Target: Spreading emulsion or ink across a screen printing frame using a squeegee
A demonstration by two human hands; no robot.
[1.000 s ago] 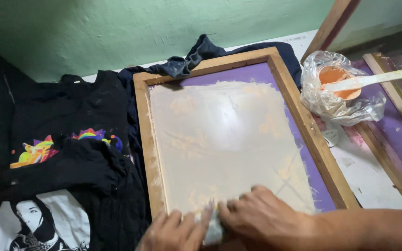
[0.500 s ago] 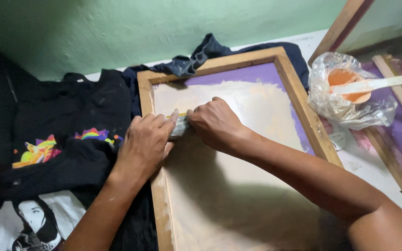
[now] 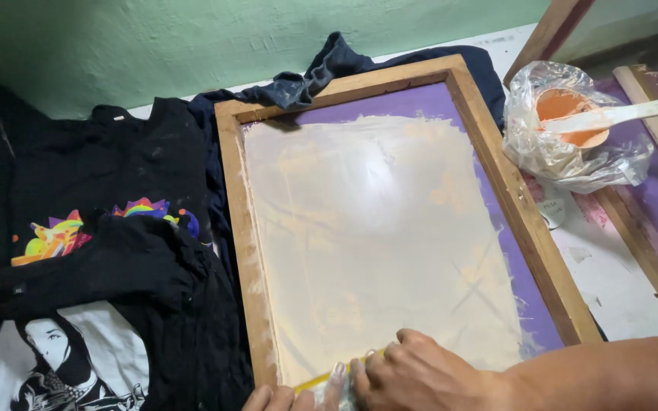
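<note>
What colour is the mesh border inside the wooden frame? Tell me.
Purple, around the cream ink on the mesh; head view shows it.

left of me: black shirts (image 3: 116, 251) piled, bright prints showing
top: dark cloth (image 3: 306, 80) against green wall (image 3: 192, 38)
right, as I see it: bagged orange paint (image 3: 569, 125), pale stick (image 3: 626, 114) across it
far right: second frame (image 3: 653, 228)

A pale green plastered wall (image 3: 192, 46), uneven and scuffed, runs along the far edge of a white worktable (image 3: 611, 274). The tabletop's bare right part is stained pink and flecked with paint. A wooden board (image 3: 546, 34) leans at the far right corner. Soft, even light falls, without hard shadows.
</note>
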